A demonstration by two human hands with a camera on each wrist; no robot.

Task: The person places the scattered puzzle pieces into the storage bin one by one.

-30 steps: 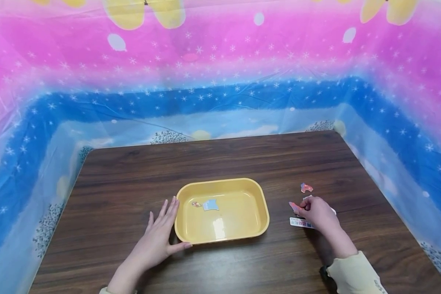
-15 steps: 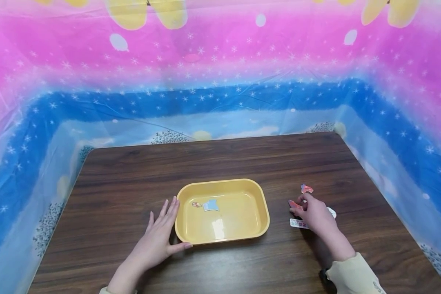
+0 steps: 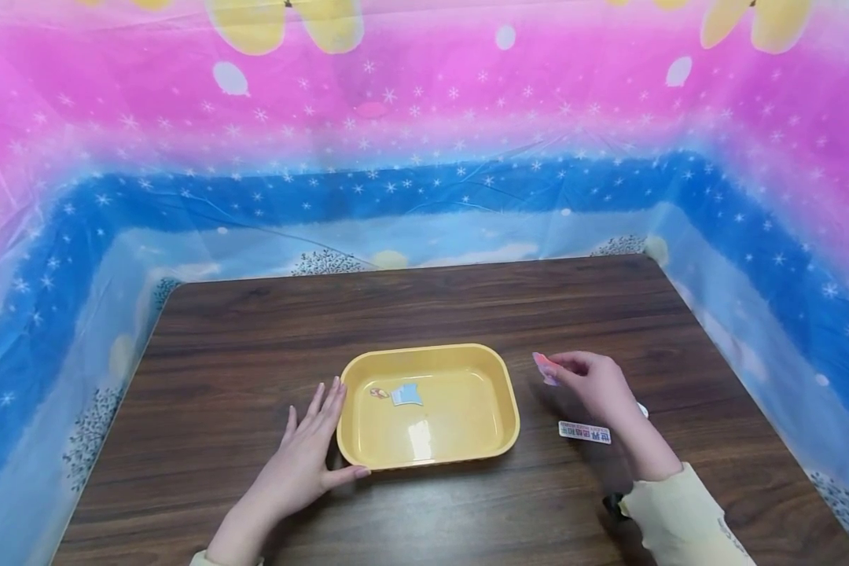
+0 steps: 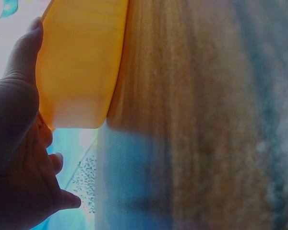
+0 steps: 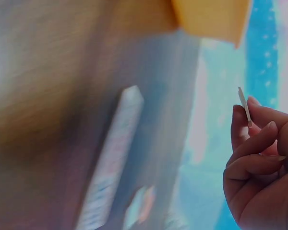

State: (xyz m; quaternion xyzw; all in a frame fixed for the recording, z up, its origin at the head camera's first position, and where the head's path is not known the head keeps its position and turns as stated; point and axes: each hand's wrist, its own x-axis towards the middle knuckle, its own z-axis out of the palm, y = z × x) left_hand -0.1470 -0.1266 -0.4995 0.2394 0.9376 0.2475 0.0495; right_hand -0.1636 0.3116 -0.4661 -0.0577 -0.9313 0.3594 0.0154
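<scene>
A yellow plastic tray [image 3: 460,417] sits mid-table with two flat cutouts inside, a blue one [image 3: 406,395] and a small red-and-yellow one [image 3: 379,393]. My left hand [image 3: 299,457] rests against the tray's left end, fingers straight along the side, thumb by the front corner. To the right of the tray, raised off the table, my right hand [image 3: 597,389] pinches a thin pink-and-red cutout [image 3: 546,369] between thumb and forefinger; the right wrist view shows this cutout [image 5: 245,108] edge-on. Below that hand lies a white strip with printed characters [image 3: 584,432].
A white-edged piece [image 3: 643,409] is mostly hidden behind the right wrist. Near the strip, a blurred coloured cutout [image 5: 139,208] appears in the right wrist view. The dark wooden table [image 3: 269,330] is bordered by a pink and blue patterned cloth [image 3: 424,118].
My right hand has picked up the pink-and-red cutout and moved up and left toward the tray. It now covers the spot where another red cutout lay. My left hand has stayed put.
</scene>
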